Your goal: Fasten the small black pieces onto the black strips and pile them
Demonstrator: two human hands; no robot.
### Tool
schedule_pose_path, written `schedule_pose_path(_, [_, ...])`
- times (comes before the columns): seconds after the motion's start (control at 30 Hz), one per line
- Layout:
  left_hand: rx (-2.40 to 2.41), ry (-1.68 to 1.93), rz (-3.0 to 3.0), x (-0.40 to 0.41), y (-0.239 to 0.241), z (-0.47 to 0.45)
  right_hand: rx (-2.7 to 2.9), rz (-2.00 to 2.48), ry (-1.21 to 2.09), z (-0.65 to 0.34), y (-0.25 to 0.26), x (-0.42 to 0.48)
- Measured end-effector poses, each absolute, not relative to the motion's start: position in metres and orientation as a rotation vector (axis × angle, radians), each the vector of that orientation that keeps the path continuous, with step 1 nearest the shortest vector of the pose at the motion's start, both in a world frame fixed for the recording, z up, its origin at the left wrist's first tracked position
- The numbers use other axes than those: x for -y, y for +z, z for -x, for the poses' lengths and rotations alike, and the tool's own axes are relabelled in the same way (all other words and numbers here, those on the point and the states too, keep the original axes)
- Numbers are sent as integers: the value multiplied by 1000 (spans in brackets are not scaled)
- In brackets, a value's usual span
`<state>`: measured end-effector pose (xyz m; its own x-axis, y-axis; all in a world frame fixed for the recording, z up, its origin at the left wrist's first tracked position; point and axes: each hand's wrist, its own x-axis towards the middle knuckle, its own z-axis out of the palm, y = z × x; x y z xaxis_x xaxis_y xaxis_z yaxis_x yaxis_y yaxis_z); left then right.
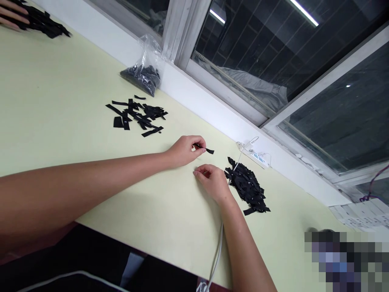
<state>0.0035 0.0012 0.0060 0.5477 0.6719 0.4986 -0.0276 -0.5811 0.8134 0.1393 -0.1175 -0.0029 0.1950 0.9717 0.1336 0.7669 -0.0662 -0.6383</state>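
My left hand (185, 149) is closed in a pinch on a short black strip (208, 150), held just above the pale yellow table (60, 101). My right hand (212, 181) rests on the table a little below it, fingers curled together; whether anything small is in them I cannot make out. A heap of black strips (247, 185) lies right beside my right hand. A looser scatter of black strips (136, 114) lies farther left on the table.
A clear plastic bag of dark pieces (144, 73) leans on the white window ledge. A white power strip (257, 157) lies by the ledge, its cable (217, 251) running under my right forearm. Another person's hand (12, 16) rests on black strips at the top left.
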Motion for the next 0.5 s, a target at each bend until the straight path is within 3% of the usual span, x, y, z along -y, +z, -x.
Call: schedule_pose_path(0.5, [-489,1045,-2007,-1,3,-4,1740,2028,300,-142,0,116])
